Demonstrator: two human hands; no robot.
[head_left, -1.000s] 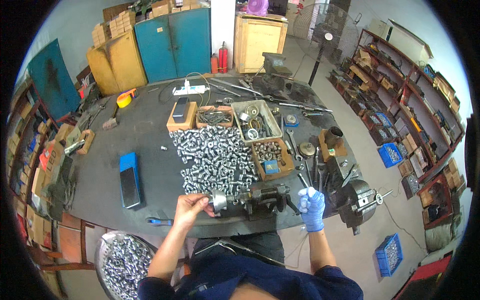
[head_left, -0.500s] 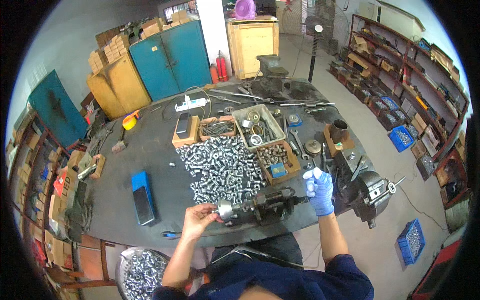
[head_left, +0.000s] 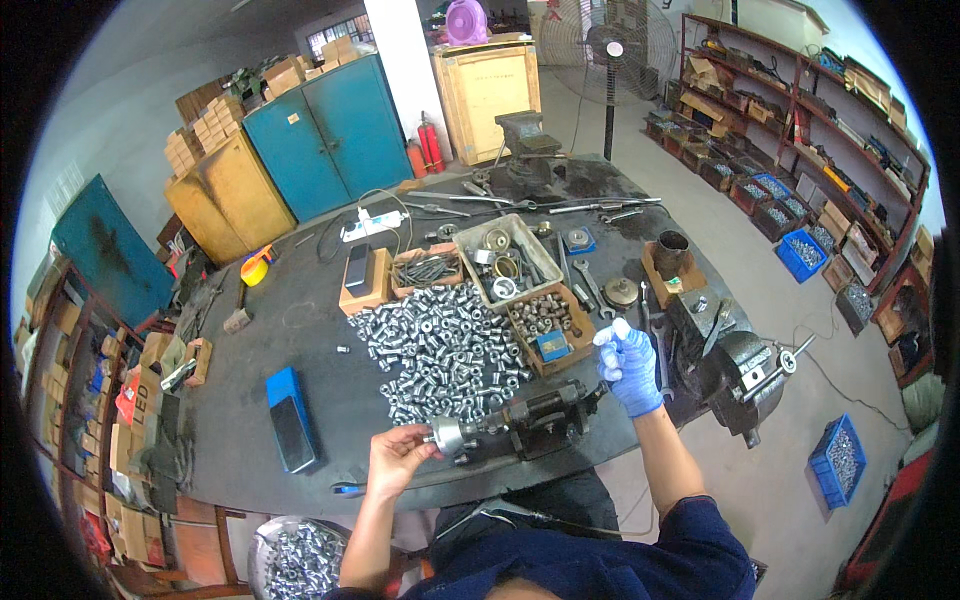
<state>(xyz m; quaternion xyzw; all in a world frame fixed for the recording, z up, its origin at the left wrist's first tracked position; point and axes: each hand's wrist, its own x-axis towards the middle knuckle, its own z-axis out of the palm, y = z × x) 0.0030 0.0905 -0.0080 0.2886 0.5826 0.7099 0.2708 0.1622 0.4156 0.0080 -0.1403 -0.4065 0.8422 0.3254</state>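
A dark metal fixture lies along the near edge of the bench, with a silver round head at its left end. My bare left hand is closed at that head, thumb and fingers pinching a small metal fitting at its outer face, mostly hidden by the fingertips. My right hand, in a pale blue glove, is raised beside the fixture's right end. Its fingers are curled together, and anything inside them is too small to make out. Behind the fixture spreads a pile of shiny metal fittings.
Beyond the pile stand a grey tray of rings and a cardboard box of small parts. A vise is at the right. A blue box lies left; a basin of fittings sits below the bench edge.
The whole view has shifted slightly. My gloved right hand has moved a little left and up, its fingers still curled. My left hand stays at the silver head.
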